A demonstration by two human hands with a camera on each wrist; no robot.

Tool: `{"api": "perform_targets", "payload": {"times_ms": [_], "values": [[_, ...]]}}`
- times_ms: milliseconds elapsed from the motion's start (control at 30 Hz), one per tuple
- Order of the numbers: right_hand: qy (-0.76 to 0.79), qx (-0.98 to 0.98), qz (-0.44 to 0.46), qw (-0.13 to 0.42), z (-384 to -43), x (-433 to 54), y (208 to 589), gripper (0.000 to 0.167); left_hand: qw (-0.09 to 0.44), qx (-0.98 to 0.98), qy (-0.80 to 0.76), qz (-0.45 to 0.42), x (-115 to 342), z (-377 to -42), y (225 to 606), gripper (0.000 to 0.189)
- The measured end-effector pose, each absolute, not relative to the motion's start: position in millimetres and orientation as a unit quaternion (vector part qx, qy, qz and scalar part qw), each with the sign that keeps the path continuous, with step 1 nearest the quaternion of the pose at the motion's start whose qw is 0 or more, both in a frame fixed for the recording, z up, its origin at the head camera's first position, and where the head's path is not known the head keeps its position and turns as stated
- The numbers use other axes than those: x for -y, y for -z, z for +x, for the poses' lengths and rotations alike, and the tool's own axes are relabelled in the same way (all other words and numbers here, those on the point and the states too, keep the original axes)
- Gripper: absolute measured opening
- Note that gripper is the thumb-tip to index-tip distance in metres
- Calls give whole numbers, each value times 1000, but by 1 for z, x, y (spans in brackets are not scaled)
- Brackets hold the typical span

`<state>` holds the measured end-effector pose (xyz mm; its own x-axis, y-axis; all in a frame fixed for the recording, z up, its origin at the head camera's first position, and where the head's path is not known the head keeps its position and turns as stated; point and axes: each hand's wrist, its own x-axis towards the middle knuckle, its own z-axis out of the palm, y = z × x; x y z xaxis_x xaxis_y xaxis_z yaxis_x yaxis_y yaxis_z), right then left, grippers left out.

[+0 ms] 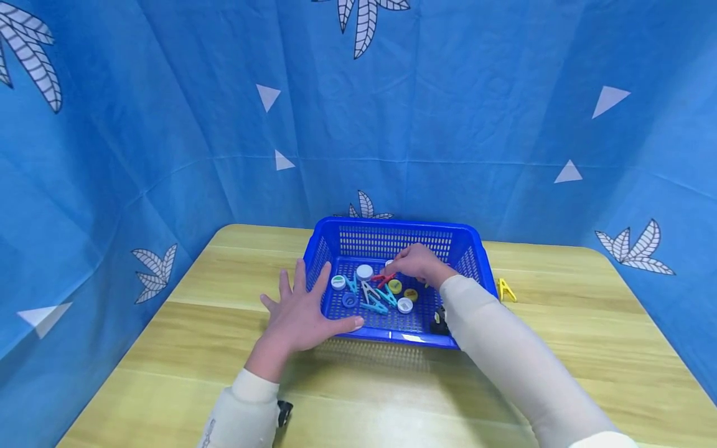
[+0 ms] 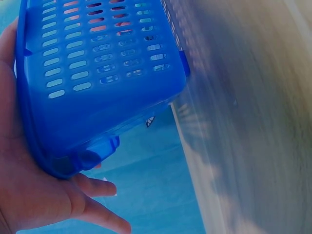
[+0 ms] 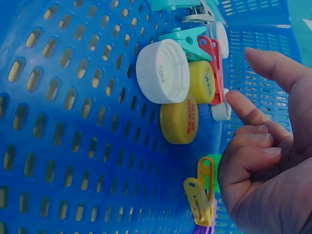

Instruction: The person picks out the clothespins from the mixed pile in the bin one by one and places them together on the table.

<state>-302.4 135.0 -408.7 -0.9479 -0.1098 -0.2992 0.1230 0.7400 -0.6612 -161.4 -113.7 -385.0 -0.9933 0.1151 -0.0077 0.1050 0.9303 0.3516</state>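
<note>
A blue plastic basket (image 1: 392,223) stands on the wooden table, with bottle caps and clothespins lying loose in it. My left hand (image 1: 299,314) spreads its fingers at the basket's left front corner, the palm against the rim in the left wrist view. Inside the basket is my right hand (image 1: 417,261). Its thumb and index finger stand apart near a red clothespin (image 3: 216,73), the other fingers curled in, and nothing is held. Close by lie a yellow cap (image 3: 202,83), an orange-yellow cap (image 3: 179,122), a white cap (image 3: 163,70) and a teal clothespin (image 3: 187,41).
Outside the basket, to its right, a yellow clothespin (image 1: 506,290) lies on the table (image 1: 588,323). Another yellow clothespin (image 3: 201,195) is inside, below my right hand. A black object (image 1: 439,322) shows at the right front corner. Blue patterned cloth (image 1: 476,106) hangs behind the table.
</note>
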Motion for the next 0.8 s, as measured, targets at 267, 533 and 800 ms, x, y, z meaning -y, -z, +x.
{"api": "perform_targets", "payload": {"times_ms": [267, 533, 800], "values": [[354, -920, 8, 165, -300, -135, 410, 34, 21, -982, -182, 56, 114, -161, 388, 128], [300, -941, 1, 155, -297, -138, 407, 40, 17, -982, -181, 57, 114, -161, 388, 128], [251, -957, -19, 143, -299, -135, 407, 41, 14, -983, -174, 57, 114, -161, 386, 129]]}}
